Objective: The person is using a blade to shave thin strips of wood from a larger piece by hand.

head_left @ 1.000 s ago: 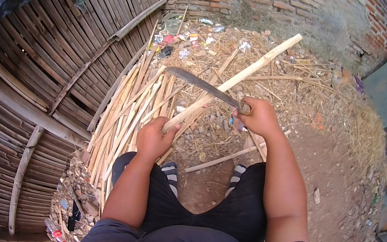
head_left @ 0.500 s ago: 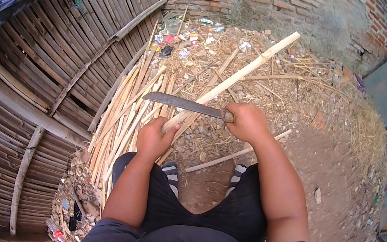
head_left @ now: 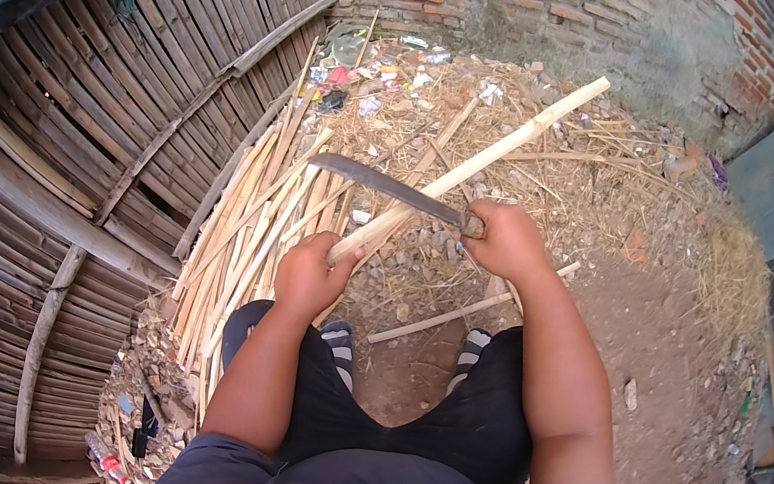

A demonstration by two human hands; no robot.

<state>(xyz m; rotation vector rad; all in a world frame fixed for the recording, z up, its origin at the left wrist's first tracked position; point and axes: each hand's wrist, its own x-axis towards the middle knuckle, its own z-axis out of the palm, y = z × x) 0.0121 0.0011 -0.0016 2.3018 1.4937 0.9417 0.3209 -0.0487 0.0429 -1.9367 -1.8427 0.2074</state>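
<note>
Your big knife [head_left: 386, 183] has just gone back up the pale stick [head_left: 513, 147], so more wood shows between blade and left grip [head_left: 309, 272]. That grip is closed around the stick's near end; your right grip [head_left: 507, 241] holds the knife's handle. The stick slants toward the brick wall [head_left: 592, 31]. The tip points left, toward the stick pile [head_left: 219, 266]; rightward, dirt [head_left: 686, 401] gives you room.

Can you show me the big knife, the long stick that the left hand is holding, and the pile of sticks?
Big knife [head_left: 386, 185]: head view, middle of its dark blade.
Long stick [head_left: 492, 156]: head view, pale side, beyond the blade.
Pile of sticks [head_left: 260, 264]: head view, near its middle.
</note>
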